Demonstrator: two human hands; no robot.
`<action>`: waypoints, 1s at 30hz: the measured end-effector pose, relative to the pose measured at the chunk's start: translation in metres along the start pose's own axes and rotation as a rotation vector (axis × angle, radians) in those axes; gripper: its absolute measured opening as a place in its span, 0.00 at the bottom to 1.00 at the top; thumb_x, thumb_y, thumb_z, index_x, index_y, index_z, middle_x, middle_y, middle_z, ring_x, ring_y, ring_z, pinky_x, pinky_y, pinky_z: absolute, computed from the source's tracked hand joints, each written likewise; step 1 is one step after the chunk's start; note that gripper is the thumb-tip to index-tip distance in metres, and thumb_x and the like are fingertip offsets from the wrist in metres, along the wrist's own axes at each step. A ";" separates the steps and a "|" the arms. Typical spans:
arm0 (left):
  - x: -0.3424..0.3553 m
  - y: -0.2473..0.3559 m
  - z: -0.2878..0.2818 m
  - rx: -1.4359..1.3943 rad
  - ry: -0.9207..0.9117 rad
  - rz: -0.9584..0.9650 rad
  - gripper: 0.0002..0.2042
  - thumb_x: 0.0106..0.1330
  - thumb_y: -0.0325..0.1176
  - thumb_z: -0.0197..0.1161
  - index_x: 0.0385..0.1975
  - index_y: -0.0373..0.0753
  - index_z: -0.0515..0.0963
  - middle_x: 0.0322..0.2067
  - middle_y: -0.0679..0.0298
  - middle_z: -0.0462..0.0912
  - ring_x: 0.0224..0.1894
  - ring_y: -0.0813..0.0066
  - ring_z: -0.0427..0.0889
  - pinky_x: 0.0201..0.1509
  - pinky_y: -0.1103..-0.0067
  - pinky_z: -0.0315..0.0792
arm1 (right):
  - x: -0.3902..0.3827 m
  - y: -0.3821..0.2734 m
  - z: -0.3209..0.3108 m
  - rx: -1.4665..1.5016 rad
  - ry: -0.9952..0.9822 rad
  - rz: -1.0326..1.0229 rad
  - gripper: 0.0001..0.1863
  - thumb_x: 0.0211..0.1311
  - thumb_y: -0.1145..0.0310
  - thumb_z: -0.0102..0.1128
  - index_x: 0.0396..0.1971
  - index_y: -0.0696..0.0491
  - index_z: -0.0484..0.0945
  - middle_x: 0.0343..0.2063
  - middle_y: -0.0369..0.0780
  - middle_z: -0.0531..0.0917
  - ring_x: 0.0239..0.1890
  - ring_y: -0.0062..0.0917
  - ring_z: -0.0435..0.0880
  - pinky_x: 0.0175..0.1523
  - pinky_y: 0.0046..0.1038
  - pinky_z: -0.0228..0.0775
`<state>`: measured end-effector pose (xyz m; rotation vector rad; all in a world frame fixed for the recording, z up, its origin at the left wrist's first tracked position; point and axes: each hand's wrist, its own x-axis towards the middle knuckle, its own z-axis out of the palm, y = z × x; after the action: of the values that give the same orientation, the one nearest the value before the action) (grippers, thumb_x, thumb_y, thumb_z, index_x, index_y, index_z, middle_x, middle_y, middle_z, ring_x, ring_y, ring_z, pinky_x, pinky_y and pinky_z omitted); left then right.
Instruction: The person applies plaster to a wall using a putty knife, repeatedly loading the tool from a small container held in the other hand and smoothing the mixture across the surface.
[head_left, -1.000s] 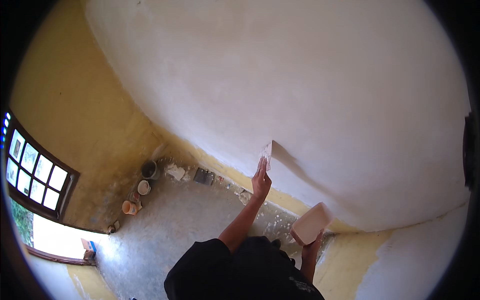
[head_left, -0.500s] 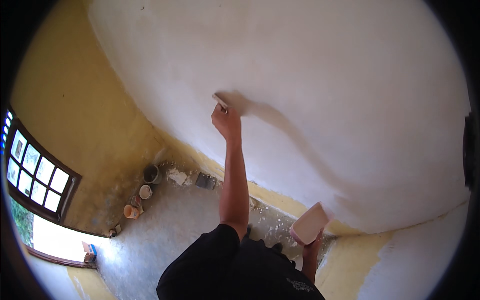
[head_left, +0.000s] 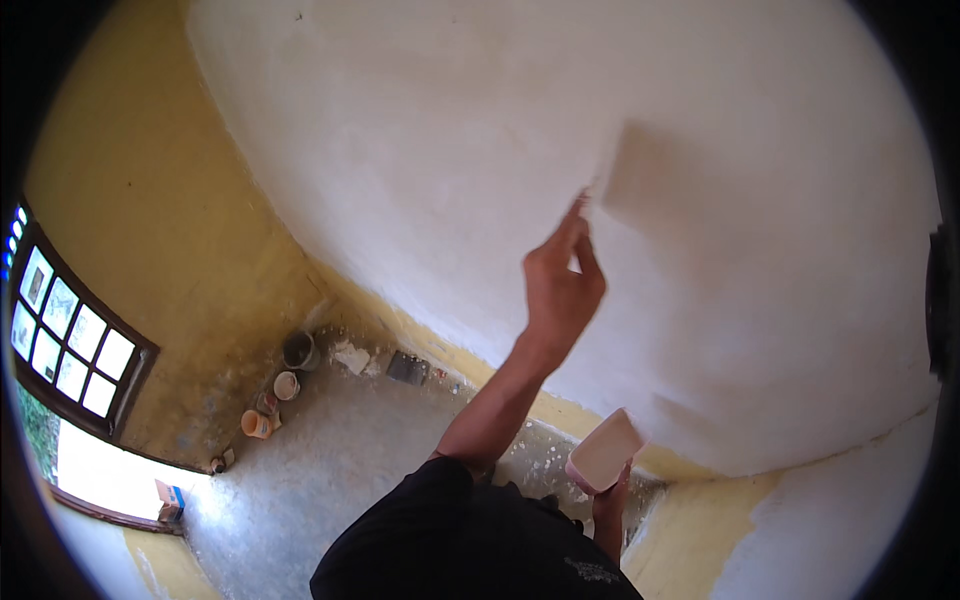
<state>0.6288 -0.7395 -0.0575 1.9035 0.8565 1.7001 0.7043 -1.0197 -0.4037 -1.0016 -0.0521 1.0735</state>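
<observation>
My left hand (head_left: pixel 565 285) is raised at the white wall (head_left: pixel 420 130), its fingers pinched on a flat scraper (head_left: pixel 591 193). The scraper appears nearly edge-on and slightly blurred, and a broad rectangular shadow falls on the wall to its right. I cannot tell whether its edge touches the surface. Lower down on the right, my right hand (head_left: pixel 612 497) grips a pink rectangular tub (head_left: pixel 606 450) by its near end. The tub is tilted, and its broad face looks pale and smooth. The fingers behind the tub are partly hidden.
Along the yellow wall (head_left: pixel 150 200) on the left stand a dark bucket (head_left: pixel 300 350), a white pail (head_left: pixel 287 385) and an orange container (head_left: pixel 256 424). A dark flat piece (head_left: pixel 406 368) lies on the spattered floor (head_left: pixel 330 470). A cardboard box (head_left: pixel 170 500) sits by the bright opening below the window (head_left: pixel 75 340).
My left hand has moved right across the wall with the scraper, and its wrist has turned. The tub in my right hand has shifted slightly left.
</observation>
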 end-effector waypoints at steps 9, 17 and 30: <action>0.010 -0.137 0.021 0.535 0.166 0.220 0.27 0.58 0.14 0.50 0.61 0.30 0.65 0.59 0.41 0.69 0.61 0.49 0.70 0.55 0.67 0.76 | -0.003 -0.005 0.013 -0.012 -0.019 -0.002 0.34 0.71 0.43 0.40 0.67 0.50 0.56 0.62 0.39 0.67 0.64 0.31 0.67 0.66 0.37 0.60; -0.143 -0.152 -0.021 0.254 0.104 -0.215 0.13 0.64 0.20 0.51 0.46 0.30 0.76 0.40 0.46 0.82 0.42 0.49 0.83 0.42 0.69 0.77 | 0.008 0.004 0.015 -0.041 -0.070 -0.048 0.33 0.71 0.43 0.40 0.66 0.49 0.56 0.60 0.37 0.68 0.62 0.28 0.68 0.64 0.35 0.61; 0.060 -0.152 -0.050 0.121 0.470 -0.303 0.11 0.59 0.21 0.51 0.37 0.25 0.79 0.25 0.52 0.84 0.27 0.62 0.83 0.31 0.69 0.72 | -0.005 -0.003 0.025 -0.158 -0.091 -0.137 0.33 0.73 0.44 0.37 0.68 0.50 0.53 0.62 0.38 0.66 0.64 0.29 0.67 0.66 0.36 0.61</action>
<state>0.5597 -0.5935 -0.1120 1.3624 1.3721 1.9600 0.6916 -1.0072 -0.3854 -1.0739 -0.2797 1.0001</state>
